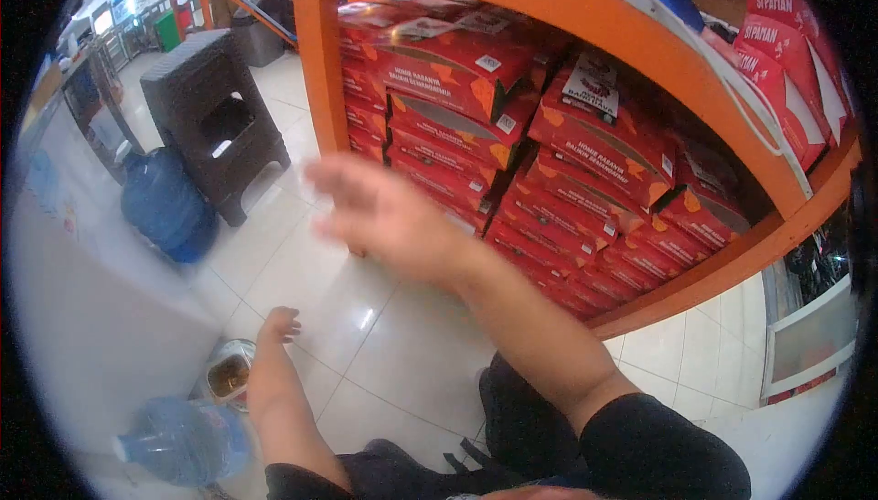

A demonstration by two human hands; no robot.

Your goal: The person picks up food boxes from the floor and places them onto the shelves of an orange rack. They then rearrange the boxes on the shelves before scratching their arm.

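My right hand (pixel 384 221) is raised in front of the stacked red boxes (pixel 457 88), smeared by motion, with its fingers stretched out and nothing in it. Lower down, my left hand (pixel 282 323) hangs over the tiled floor, fingers loosely bent and apart, holding nothing that shows. Beneath my left forearm is a square tin (pixel 229 374) with something brown inside. A clear blue water jug (pixel 187 440) lies close by it.
An orange frame (pixel 322 88) surrounds the boxes, with red pouches (pixel 777 52) on top at right. A dark plastic stool (pixel 215 116) and another blue water jug (pixel 165 203) stand at left, near a white panel (pixel 101 317). White tiles (pixel 384 344) cover the floor.
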